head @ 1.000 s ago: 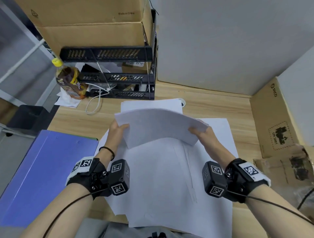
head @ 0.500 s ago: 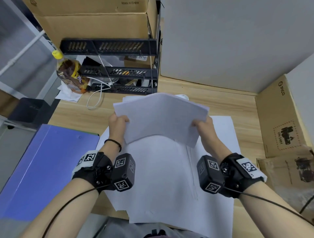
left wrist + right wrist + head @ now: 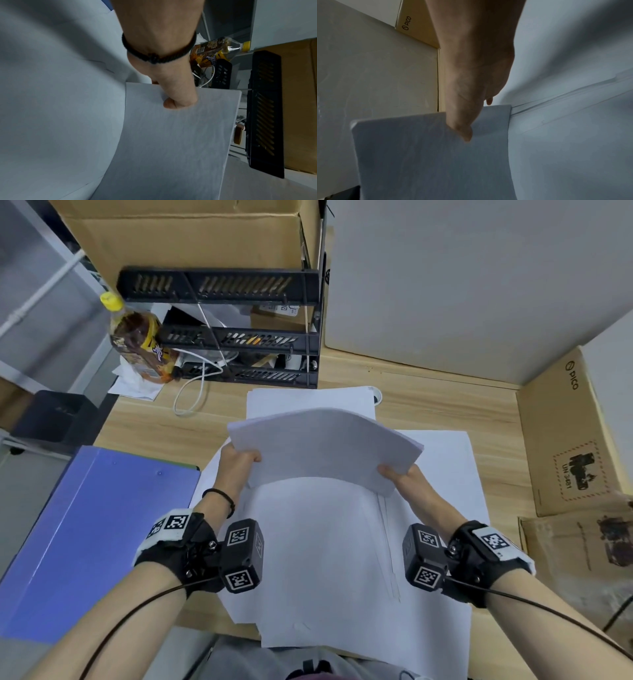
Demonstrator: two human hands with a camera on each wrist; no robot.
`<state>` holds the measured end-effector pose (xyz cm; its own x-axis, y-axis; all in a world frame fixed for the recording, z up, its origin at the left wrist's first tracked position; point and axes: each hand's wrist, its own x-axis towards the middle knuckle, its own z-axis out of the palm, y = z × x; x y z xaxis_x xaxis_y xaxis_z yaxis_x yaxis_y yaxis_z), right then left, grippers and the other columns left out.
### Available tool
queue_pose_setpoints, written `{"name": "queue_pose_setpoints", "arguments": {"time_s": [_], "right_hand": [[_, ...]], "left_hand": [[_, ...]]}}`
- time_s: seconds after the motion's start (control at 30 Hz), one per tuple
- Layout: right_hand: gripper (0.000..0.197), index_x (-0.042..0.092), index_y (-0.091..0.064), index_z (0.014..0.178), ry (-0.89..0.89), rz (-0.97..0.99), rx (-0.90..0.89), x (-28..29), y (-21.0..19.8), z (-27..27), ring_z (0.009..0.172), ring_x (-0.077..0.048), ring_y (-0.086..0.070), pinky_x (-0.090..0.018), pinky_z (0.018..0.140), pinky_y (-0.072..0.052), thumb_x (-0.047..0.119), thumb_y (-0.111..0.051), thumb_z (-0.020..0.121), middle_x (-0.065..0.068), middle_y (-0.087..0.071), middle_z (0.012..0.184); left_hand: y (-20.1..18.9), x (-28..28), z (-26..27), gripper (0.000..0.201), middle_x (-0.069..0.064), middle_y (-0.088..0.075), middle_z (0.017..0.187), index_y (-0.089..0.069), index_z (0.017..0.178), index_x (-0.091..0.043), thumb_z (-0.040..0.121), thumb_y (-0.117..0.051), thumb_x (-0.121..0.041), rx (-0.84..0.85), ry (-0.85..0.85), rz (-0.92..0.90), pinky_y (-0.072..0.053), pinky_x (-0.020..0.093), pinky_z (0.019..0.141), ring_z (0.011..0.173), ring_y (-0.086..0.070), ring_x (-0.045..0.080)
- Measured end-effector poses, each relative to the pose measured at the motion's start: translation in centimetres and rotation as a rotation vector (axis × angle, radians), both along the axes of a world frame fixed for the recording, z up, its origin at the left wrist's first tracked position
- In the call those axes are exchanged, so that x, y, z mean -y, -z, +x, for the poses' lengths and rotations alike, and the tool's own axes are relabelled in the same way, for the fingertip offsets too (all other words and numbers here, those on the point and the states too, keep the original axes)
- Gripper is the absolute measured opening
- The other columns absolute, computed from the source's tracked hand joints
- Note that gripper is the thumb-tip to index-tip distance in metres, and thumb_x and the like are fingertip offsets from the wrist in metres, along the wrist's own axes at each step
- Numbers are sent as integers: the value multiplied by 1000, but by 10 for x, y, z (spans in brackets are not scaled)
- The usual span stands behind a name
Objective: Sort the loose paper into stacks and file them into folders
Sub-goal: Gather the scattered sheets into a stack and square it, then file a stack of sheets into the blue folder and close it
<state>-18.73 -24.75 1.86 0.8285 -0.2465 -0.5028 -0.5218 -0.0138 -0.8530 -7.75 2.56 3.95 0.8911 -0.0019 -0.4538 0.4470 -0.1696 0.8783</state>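
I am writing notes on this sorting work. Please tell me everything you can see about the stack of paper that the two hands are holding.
The held stack is plain white paper, several sheets thick, its edges roughly aligned. It is raised above the loose sheets that cover the wooden desk, and it bows upward in the middle. The left hand grips its left edge with the thumb on top; the right hand grips its right edge near the front corner. No print shows on it.

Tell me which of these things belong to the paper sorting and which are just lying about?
For the job: held paper stack, left hand, right hand, loose sheets, blue folder.

Lying about: drink bottle, black tray rack, cardboard boxes, white cable.
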Motion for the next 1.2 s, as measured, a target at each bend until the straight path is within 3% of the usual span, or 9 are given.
{"name": "queue_pose_setpoints", "arguments": {"time_s": [0.17,0.27,0.43,0.57,0.7,0.87,0.97,1.03,1.2], "right_hand": [[20,20,-60,113,-1,-93,66,-4,-16,3,90,-3,-63,-15,70,-49,27,-45,102,8,-67,103],[21,18,-65,106,-11,-121,111,-1,-29,9,92,-12,-67,-22,79,-53,26,-46,101,3,-71,102],[19,23,-63,107,214,2,186,4,-40,21,100,-18,-65,-32,83,-49,21,-46,100,2,-70,106],[20,25,-58,114,363,206,196,-16,-39,29,99,-17,-64,-31,78,-48,18,-45,100,3,-68,110],[26,21,-56,125,291,335,119,-53,-33,27,90,-11,-68,-22,61,-52,19,-46,100,4,-70,108],[33,18,-54,133,138,357,-24,-75,-14,11,104,-20,-67,-36,81,-56,23,-49,100,-3,-68,122],[34,9,-56,130,58,440,-82,-76,-12,2,92,-24,-72,-40,86,-58,23,-48,100,-7,-74,107],[36,4,-56,128,116,549,-101,-72,-8,2,68,-16,-70,-42,92,-53,23,-46,100,-1,-74,84],[49,13,-73,109,48,576,-267,-79,-6,19,72,-21,-55,-28,60,-43,47,-74,73,-6,-68,100]], "left_hand": [[4,-4,5,20,-3,-63,85,-60,103,-6,85,-54,0,12,75,42,-46,20,59,79,-58,18],[0,-11,14,15,-5,-66,84,-62,103,-11,88,-59,-11,75,-22,-1,-49,14,60,76,-62,11],[10,-41,29,47,0,-59,127,-49,124,-33,83,-66,-49,-59,-215,-235,-49,33,83,97,-64,17],[12,-32,13,89,2,-55,135,-38,140,-28,65,-76,-57,-246,13,-487,-51,36,88,110,-64,27],[3,4,-10,48,5,-65,124,-51,133,-14,88,-64,-24,-233,169,-502,-55,37,88,110,-64,32],[15,-1,-5,32,5,-72,108,-67,111,-11,80,-73,-9,-186,16,-250,-54,41,91,104,-67,26],[23,-27,-6,20,2,-69,99,-64,98,-15,83,-70,-5,-188,-7,-172,-55,26,74,89,-67,17],[35,-53,-8,29,10,-69,110,-63,110,-9,82,-71,-6,-254,42,-170,-54,21,63,89,-68,18],[50,-120,-18,66,3,-72,108,-64,111,-17,52,-92,-27,-399,252,-250,-58,34,74,98,-70,23]]}}
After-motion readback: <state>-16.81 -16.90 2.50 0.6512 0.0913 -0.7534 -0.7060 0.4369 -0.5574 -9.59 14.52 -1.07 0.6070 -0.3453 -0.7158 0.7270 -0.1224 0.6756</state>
